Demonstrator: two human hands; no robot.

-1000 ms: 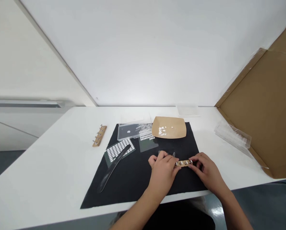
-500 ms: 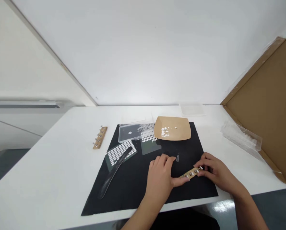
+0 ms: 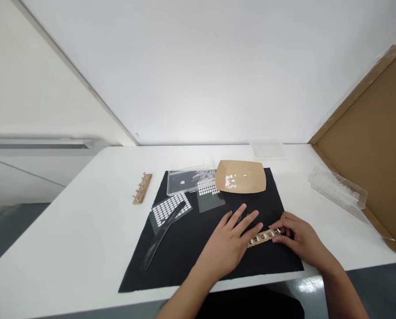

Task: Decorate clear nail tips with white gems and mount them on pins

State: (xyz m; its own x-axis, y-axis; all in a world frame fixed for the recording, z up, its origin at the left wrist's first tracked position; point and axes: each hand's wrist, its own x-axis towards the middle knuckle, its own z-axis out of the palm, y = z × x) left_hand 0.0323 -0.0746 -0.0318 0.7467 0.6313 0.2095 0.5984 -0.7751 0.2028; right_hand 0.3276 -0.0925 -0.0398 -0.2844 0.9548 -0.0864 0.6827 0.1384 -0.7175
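Observation:
My right hand point(image 3: 300, 239) pinches the right end of a tan strip point(image 3: 260, 238) that carries a row of metal studs with white ovals beside them. The strip lies at a slant on the black mat point(image 3: 194, 257). My left hand point(image 3: 227, 243) is open, palm down with fingers spread, over the mat. Its fingers lie at the strip's left end and hide part of it. A small clear nail tip point(image 3: 239, 218) shows partly between the left fingers.
Behind the hands stands a brown paper tray point(image 3: 251, 184) with white bits. Left of it are a clear box point(image 3: 173, 188), sheets of white oval stickers point(image 3: 166, 210) and a dark curved file point(image 3: 158, 241). Another studded strip point(image 3: 142, 189) lies far left; a clear container point(image 3: 337, 188) stands right.
My left hand has let go of the strip's left end and spread its fingers flat, now covering most of the clear nail tip. My right hand keeps its pinch on the strip.

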